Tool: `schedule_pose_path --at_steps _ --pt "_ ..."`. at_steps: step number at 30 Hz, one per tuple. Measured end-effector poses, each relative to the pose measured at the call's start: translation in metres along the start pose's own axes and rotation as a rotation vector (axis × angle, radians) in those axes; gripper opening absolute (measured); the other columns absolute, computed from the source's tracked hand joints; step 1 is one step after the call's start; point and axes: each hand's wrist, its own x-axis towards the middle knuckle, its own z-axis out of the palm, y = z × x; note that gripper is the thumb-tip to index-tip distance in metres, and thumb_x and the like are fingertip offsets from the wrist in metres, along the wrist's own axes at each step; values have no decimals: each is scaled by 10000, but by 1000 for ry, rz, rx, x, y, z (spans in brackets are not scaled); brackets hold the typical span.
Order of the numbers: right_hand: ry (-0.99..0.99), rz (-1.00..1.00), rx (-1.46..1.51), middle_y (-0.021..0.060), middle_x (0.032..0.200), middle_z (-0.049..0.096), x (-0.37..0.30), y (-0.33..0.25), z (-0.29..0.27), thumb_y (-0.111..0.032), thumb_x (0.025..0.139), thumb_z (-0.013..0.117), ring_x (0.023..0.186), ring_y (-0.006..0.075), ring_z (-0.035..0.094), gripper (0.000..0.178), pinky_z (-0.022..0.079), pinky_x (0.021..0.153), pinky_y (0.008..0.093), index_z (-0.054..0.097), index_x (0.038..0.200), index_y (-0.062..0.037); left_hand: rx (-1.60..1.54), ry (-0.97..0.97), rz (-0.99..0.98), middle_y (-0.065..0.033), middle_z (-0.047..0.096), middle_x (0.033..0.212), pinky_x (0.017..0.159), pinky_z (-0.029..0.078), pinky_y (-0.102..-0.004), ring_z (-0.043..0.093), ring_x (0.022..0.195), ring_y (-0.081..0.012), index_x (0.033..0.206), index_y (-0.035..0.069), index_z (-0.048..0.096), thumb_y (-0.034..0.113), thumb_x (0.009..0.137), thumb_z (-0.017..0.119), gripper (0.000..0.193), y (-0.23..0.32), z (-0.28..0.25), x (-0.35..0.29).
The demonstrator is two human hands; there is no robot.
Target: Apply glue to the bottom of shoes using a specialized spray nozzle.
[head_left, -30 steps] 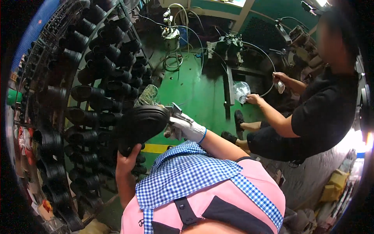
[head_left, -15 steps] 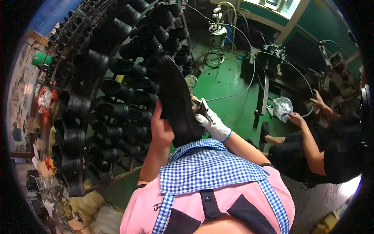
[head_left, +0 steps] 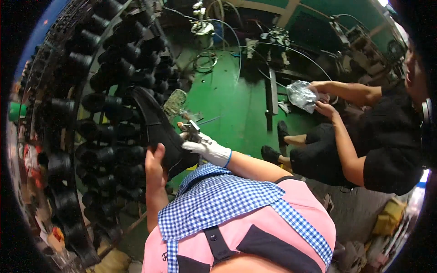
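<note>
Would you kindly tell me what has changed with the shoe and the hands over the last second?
The black shoe was turned from lying crosswise, sole up, to standing on end with its toe raised toward the rack of shoes. The left hand still grips its lower end; the gloved right hand still holds the metal tool beside it.

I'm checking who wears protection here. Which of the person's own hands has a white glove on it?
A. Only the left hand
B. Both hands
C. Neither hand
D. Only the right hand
D: the right hand wears a white glove and grips a small metal tool, while the bare left hand holds the black shoe.
</note>
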Motion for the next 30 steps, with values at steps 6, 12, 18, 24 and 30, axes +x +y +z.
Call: schedule_pose_path --at_steps 6,12,18,24,30 --pt "203 29 -377 34 957 616 0 2 -6 -406 884 677 760 111 569 444 471 562 270 573 1182 -94 649 -402 -202 -65 666 1138 916 474 -317 611 1019 -148 1167 -25 639 135 813 771 410 2 -7 -15" --pt "215 12 -247 44 893 610 3 -22 -18 -395 929 614 712 116 574 413 490 574 286 578 1197 -83 312 -272 -178 -95 658 1136 904 512 -361 639 1009 -219 1239 -7 567 137 825 744 473 -1 -6 -4" --pt "133 -98 -275 59 1034 616 3 -37 -20 -309 971 589 907 133 550 595 497 805 312 345 1474 -106 -57 -200 -33 -141 614 1203 881 547 -435 640 1048 -295 1331 -7 459 386 859 723 669 -21 -18 18" --pt "120 -121 -236 17 928 594 -5 -41 -17 -309 980 573 744 92 527 590 500 634 276 325 1503 -197 -36 -251 -8 -160 598 1216 866 555 -454 626 1071 -307 1355 8 435 301 866 709 633 -26 -19 15" --pt "225 -352 -354 32 896 592 -3 -40 -13 -216 981 565 745 89 559 253 500 643 274 541 1186 -70 -95 -130 -75 -135 575 1246 916 516 -417 593 1100 -287 1366 11 455 131 818 744 631 -16 -25 19"
